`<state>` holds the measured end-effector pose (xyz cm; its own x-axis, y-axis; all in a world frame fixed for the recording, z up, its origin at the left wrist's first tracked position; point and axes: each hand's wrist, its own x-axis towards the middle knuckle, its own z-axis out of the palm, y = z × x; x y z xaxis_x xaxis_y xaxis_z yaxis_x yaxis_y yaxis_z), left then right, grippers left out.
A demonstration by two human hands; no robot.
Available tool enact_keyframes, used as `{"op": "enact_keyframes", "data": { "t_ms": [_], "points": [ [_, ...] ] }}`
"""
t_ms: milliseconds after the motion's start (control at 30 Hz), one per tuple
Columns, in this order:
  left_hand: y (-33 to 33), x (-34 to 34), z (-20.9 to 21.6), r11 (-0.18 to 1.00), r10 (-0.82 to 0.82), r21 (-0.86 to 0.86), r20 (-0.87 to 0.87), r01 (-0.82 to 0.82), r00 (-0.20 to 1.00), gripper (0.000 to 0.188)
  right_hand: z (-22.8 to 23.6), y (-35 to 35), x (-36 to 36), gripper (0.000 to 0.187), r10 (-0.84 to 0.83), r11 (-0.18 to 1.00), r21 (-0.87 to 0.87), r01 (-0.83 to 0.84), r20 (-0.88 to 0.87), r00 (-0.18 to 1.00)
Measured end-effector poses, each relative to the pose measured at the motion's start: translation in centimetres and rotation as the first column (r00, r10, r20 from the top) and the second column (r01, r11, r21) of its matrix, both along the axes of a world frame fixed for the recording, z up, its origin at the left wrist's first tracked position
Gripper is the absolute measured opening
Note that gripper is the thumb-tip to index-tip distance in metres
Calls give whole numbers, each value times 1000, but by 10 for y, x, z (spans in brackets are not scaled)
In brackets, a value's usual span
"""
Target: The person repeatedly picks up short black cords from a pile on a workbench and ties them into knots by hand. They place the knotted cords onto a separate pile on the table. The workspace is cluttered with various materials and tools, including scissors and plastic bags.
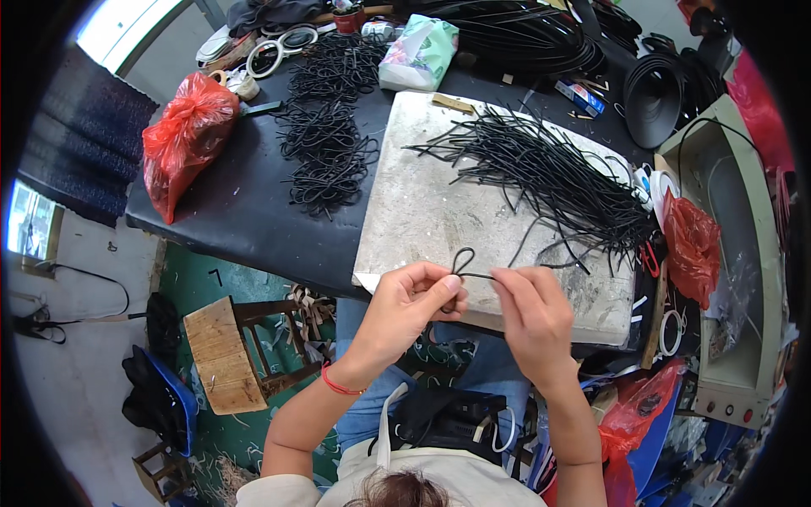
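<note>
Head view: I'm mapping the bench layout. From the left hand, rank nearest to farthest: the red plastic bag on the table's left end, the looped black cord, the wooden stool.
1. Looped black cord: pinched in the left hand itself.
2. Wooden stool: lower left, on the floor.
3. Red plastic bag: upper left, on the dark table.

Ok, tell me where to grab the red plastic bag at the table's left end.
Grip the red plastic bag by its bunched, knotted neck at the top, coming from above. The body is puffy and slack, so that gathered part looks like the firmest hold.
</note>
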<state>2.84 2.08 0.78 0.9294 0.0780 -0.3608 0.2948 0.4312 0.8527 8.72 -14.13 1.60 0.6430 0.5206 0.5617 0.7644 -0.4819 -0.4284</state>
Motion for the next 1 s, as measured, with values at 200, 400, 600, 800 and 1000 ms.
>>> {"op": "enact_keyframes", "data": {
  "t_ms": [200, 400, 600, 800, 1000],
  "points": [
    [-1, -9, -3, 500, -428, 866, 229, 19, 874, 18, 20, 0, 17, 16, 169, 980, -107, -170, -13, 986],
    [2, -6, 3, 985, -151, -66, 131, 161, 980, 31, -5, 3, -1, 8, 182, 980, 156, -125, -434, 882],
    [8, -3, -9, 995, -59, 88, 175, 44, 983, 23, 9, 3, -26, 20, 176, 969, 247, -5, -679, 713],
    [1, -5, 2, 999, 19, 36, 105, -23, 994, 19, 2, 3, -24, 14, 483, 816, 548, 183, -821, 304],
    [-11, -8, -2, 983, 168, -104, 206, -149, 964, 20, -2, 14, -26, 8, 264, 837, 463, 291, -808, 526]
  ]
}}
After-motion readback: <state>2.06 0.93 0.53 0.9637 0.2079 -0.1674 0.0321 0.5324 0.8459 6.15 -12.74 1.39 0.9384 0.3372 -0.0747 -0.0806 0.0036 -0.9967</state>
